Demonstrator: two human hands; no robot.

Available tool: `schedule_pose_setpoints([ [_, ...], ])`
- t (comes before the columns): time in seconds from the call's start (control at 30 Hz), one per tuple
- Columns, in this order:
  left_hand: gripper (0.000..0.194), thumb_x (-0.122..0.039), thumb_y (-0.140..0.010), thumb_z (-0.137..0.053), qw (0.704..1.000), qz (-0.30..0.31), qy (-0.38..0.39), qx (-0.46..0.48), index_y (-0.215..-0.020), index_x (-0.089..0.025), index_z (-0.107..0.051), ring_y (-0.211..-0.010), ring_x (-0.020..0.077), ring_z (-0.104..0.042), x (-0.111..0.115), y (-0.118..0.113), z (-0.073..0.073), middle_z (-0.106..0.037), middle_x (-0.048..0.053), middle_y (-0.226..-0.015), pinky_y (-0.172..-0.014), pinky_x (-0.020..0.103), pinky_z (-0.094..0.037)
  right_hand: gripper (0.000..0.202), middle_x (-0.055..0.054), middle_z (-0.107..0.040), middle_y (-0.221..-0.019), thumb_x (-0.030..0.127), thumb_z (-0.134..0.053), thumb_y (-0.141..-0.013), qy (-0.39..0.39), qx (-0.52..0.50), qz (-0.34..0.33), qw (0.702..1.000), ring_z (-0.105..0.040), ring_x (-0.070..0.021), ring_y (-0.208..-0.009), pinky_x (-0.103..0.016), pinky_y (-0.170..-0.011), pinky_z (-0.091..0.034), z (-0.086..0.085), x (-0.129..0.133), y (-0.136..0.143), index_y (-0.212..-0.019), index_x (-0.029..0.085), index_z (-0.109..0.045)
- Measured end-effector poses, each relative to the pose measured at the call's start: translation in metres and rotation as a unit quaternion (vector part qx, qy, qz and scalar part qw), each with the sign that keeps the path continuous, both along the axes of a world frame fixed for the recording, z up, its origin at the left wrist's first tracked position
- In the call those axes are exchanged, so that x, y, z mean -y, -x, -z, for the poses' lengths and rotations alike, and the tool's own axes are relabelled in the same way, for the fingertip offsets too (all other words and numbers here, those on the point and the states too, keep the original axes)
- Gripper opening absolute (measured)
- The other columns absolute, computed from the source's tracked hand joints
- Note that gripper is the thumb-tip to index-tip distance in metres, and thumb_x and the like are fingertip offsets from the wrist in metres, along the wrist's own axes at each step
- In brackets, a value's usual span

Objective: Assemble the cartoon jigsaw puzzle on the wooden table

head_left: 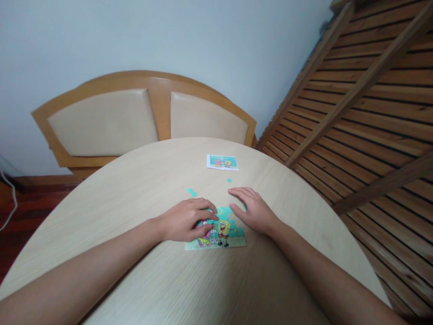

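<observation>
A cartoon jigsaw puzzle [223,232], mostly put together, lies flat on the round table [162,275]. Its picture has a yellow square figure and a pink one on teal. My left hand [191,219] rests over the puzzle's left side with fingers apart and covers part of it. At its upper right, my right hand [252,210] hovers or rests with fingers spread; nothing shows in it. Loose teal puzzle pieces [192,192] lie beyond my left hand. One more teal piece [229,180] lies beyond the right fingertips.
A small printed picture card [222,162] with the same cartoon figures lies near the table's far side. Behind the table stands a padded wooden headboard [164,108] against a pale wall. Wooden slats [365,108] lean up on the right. A white cable [13,203] hangs at the left.
</observation>
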State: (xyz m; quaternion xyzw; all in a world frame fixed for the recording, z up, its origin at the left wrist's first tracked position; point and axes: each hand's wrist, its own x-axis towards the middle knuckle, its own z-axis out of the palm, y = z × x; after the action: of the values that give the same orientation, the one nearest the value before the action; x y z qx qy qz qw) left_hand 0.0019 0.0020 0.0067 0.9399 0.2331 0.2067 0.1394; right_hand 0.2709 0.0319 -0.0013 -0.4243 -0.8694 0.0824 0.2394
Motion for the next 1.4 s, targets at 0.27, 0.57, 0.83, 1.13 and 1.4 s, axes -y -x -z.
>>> schedule_pose_setpoints([
  [0.27,0.026,-0.029,-0.095,-0.057,1.000,-0.003,-0.001,-0.002,-0.117,-0.020,-0.067,-0.108,0.0244,-0.063,-0.001,-0.002,0.003,-0.066,0.010,-0.119,-0.097,0.039,-0.052,0.059,-0.008,-0.044,-0.157,0.044,-0.053,-0.095,0.030,0.095,0.044,0.994,-0.045,-0.0313,-0.134,-0.053,-0.110,-0.037,0.002,-0.018,-0.002,-0.149,0.022,-0.045],
  [0.57,0.026,-0.026,-0.095,-0.057,1.000,-0.004,0.002,-0.005,-0.118,-0.021,-0.067,-0.109,0.0242,-0.063,-0.002,0.000,0.002,-0.066,0.009,-0.121,-0.098,0.039,-0.051,0.047,-0.009,-0.060,-0.142,0.038,-0.055,-0.096,0.004,0.082,0.040,0.996,-0.051,-0.0295,-0.126,-0.049,-0.106,-0.041,0.002,-0.019,-0.001,-0.140,0.020,-0.056],
  [0.83,0.024,-0.025,-0.097,-0.054,1.000,0.001,0.013,0.011,-0.116,-0.021,-0.068,-0.108,0.0232,-0.064,-0.001,0.000,0.000,-0.066,0.010,-0.119,-0.097,0.038,-0.053,0.028,-0.008,-0.073,-0.119,0.023,-0.055,-0.095,0.010,0.130,-0.023,0.991,-0.066,-0.0261,-0.110,-0.044,-0.097,-0.049,-0.023,0.009,-0.014,-0.118,0.021,-0.071],
  [1.13,0.023,-0.024,-0.097,-0.053,1.000,-0.004,0.021,0.003,-0.115,-0.020,-0.068,-0.109,0.0231,-0.063,0.001,0.002,-0.003,-0.066,0.010,-0.120,-0.097,0.038,-0.053,0.025,-0.006,-0.076,-0.105,0.016,-0.058,-0.091,0.011,0.117,-0.032,0.993,-0.067,-0.0243,-0.101,-0.040,-0.091,-0.050,-0.031,0.013,-0.010,-0.108,0.023,-0.074],
  [1.4,0.023,-0.022,-0.097,-0.053,1.000,-0.004,0.023,0.006,-0.115,-0.021,-0.069,-0.108,0.0228,-0.064,0.001,0.001,-0.004,-0.066,0.010,-0.119,-0.096,0.038,-0.053,0.017,-0.008,-0.071,-0.110,0.023,-0.063,-0.093,0.040,0.091,0.000,0.995,-0.062,-0.0256,-0.105,-0.042,-0.095,-0.048,-0.023,0.008,-0.016,-0.104,0.021,-0.075],
])
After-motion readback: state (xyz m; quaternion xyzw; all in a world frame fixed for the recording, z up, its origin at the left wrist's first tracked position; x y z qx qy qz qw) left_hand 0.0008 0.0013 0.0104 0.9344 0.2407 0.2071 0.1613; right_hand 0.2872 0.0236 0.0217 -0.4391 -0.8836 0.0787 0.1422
